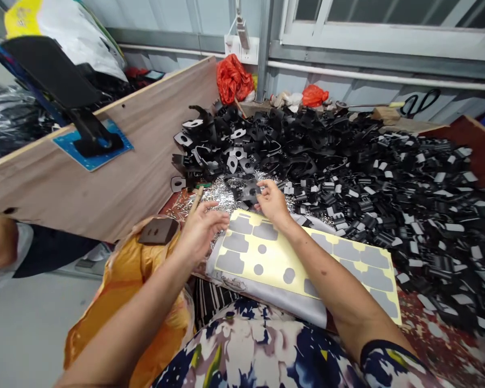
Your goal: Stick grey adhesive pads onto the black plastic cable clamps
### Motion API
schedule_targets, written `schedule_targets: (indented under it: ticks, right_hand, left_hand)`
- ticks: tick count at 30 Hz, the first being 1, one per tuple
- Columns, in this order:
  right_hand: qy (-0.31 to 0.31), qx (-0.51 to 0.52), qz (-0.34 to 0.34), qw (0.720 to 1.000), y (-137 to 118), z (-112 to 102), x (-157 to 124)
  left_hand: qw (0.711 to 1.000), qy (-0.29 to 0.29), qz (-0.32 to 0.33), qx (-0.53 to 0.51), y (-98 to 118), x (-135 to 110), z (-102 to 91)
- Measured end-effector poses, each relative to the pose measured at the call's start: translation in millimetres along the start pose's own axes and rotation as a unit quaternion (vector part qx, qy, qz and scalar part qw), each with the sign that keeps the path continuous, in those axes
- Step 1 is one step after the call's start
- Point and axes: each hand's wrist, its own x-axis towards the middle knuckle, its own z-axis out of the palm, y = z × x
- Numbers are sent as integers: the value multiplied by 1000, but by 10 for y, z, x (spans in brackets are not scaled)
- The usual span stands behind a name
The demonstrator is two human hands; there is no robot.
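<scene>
My right hand (271, 203) pinches a small black plastic part with a grey face (250, 191), just above the far edge of a yellow sticker sheet (278, 258). Grey die-cut pieces, some rounded rectangles and some circles, cover parts of that sheet. To the left, my left hand (204, 229) is held with its fingers apart and nothing visible in it. Behind its fingertips is a tan stick-like handle (197, 198). Small shiny metal pins (222, 195) lie in a pile beyond both hands.
A heap of black plastic parts (291, 140) fills the back, with smaller black pieces (359, 199) to the right. A wooden board (145, 134) walls the left side, bearing a black stand (92, 137). Below it is an orange bag (125, 280). Black-handled scissors (420, 102) lie back right.
</scene>
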Motion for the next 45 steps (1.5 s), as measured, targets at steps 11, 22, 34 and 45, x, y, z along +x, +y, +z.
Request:
schedule_targets:
  ticks: [11,22,34,45]
  right_hand:
    - [45,-39,-41,997,288,-532,-1311]
    - [-178,115,14,977,480,-783,-1377]
    - [-301,145,22,942,390,-936,-1351]
    - [55,53,-90,993,190,-751,-1416]
  left_hand:
    - [992,-24,-41,-121,-572,110,521]
    - [985,-43,-111,-124,-725,347,380]
    - [987,-36,-105,-114,-715,358,395]
    - [967,-168,-143,-127,-611,-201,597]
